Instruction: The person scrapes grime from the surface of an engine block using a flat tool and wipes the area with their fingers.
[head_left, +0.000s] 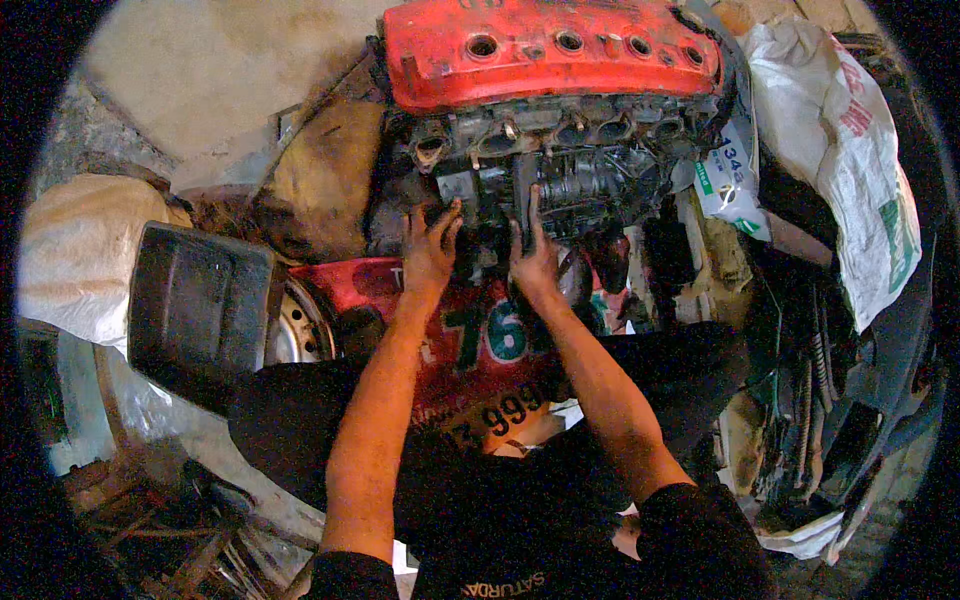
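Note:
A grimy engine with a red valve cover (555, 71) lies in front of me, its row of port openings (499, 141) facing my way. My left hand (431, 253) reaches to the dark lower side of the engine block (480, 196), fingers apart and nothing visible between them. To its right, my right hand (535, 262) points its index finger up along a dark upright bar or bracket (524, 178) on the block. Its thumb lies on the bar's other side; whether it grips the bar is unclear. Shadow hides the fingertips' contact.
Beneath my hands lies a printed red banner (469, 367). A black plastic container (199, 296) and a wheel rim (304, 326) stand at left, near a pale sack (90, 255). White woven sacking (825, 142) and hoses (806, 420) lie at right. A printed plastic bag (727, 184) touches the engine's right side.

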